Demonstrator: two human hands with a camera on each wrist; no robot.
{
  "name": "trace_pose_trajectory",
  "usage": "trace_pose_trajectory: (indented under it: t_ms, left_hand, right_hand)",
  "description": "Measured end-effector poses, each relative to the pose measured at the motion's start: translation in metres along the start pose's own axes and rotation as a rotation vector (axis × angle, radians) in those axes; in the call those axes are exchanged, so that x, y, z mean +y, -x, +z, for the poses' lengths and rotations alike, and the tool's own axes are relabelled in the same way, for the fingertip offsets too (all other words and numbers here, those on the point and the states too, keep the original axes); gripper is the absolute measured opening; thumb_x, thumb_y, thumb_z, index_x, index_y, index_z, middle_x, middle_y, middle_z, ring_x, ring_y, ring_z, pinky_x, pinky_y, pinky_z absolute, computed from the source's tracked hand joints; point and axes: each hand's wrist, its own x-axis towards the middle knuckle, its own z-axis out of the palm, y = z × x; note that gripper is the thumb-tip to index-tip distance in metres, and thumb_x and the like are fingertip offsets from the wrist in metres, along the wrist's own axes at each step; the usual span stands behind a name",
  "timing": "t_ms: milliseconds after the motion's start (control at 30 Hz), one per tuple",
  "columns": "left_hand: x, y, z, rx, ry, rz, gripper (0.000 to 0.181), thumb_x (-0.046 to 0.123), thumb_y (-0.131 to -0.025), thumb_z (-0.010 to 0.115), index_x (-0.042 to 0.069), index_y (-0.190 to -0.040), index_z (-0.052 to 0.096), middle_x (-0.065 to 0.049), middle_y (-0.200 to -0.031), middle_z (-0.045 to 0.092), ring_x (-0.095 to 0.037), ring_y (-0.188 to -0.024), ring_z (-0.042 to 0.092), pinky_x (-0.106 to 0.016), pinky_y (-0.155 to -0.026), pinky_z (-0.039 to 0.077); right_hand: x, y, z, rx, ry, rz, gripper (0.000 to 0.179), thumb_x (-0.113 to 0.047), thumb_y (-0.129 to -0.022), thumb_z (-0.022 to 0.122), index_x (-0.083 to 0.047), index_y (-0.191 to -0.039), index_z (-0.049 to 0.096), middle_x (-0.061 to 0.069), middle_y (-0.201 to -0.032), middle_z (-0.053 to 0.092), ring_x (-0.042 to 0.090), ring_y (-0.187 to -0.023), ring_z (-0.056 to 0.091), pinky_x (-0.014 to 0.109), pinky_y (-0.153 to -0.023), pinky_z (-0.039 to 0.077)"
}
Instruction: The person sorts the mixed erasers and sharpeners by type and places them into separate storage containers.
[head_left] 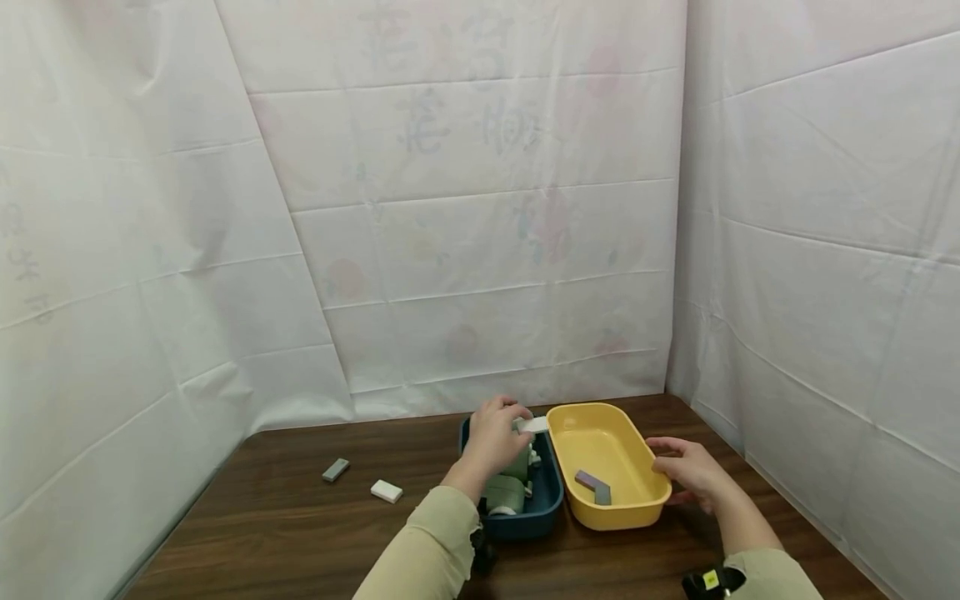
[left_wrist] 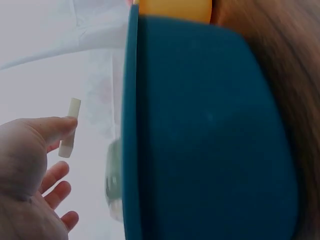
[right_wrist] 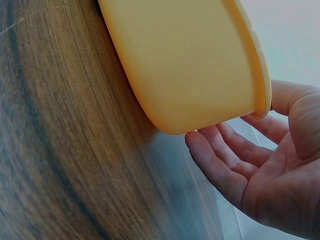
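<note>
My left hand (head_left: 492, 437) pinches a small white rectangular block (head_left: 533, 425) between thumb and fingertips, above the dark blue bin (head_left: 550, 508). In the left wrist view the block (left_wrist: 70, 127) stands on end in the pinch, the other fingers loosely bent. Green objects (head_left: 504, 493) with white parts lie inside the blue bin, partly covered by my left arm. My right hand (head_left: 693, 473) holds the right side of the yellow bin (head_left: 603, 454), thumb over the rim (right_wrist: 262, 95) and fingers along the outer wall. A purplish block (head_left: 590, 480) and a grey block (head_left: 602, 495) lie in it.
Left of the bins, a grey block (head_left: 336, 470) and a white block (head_left: 386, 492) lie on the dark wooden table (head_left: 285, 533). The two bins stand side by side near the back edge. White sheeting (head_left: 487, 250) hangs behind and at both sides.
</note>
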Motion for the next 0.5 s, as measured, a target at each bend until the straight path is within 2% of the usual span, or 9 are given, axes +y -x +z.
trace_pose_trajectory:
  t_ms: [167,333,500]
  left_hand:
    - [0.017,-0.002,0.008,-0.015,-0.029,0.023,0.020,0.029,-0.093,0.077,0.024,-0.113,0.076,-0.006,-0.135,0.058,-0.030,-0.124,0.050,-0.055,-0.102,0.039]
    - [0.027,-0.003,0.016,-0.033,0.002,0.051,0.019,0.028,-0.093,0.078,0.023,-0.111,0.076,-0.006,-0.134,0.058,-0.030,-0.124,0.050,-0.056,-0.102,0.039]
    - [0.035,-0.005,0.025,-0.058,0.034,0.040,0.018,0.028,-0.092,0.078,0.024,-0.110,0.076,-0.004,-0.134,0.058,-0.030,-0.125,0.049,-0.057,-0.106,0.035]
  right_hand:
    - [-0.001,0.001,0.000,-0.005,-0.006,-0.005,0.059,-0.005,-0.088,0.062,0.003,-0.145,0.048,0.014,-0.092,0.055,0.025,-0.076,0.060,0.047,-0.065,0.060]
    - [-0.001,0.001,0.001,-0.005,-0.008,-0.008,0.059,-0.005,-0.088,0.062,0.003,-0.145,0.048,0.016,-0.101,0.058,0.025,-0.078,0.063,0.047,-0.065,0.060]
    - [-0.001,0.001,0.001,0.001,-0.007,-0.004,0.059,-0.005,-0.088,0.062,0.003,-0.145,0.049,0.018,-0.104,0.058,0.026,-0.078,0.064,0.047,-0.065,0.060]
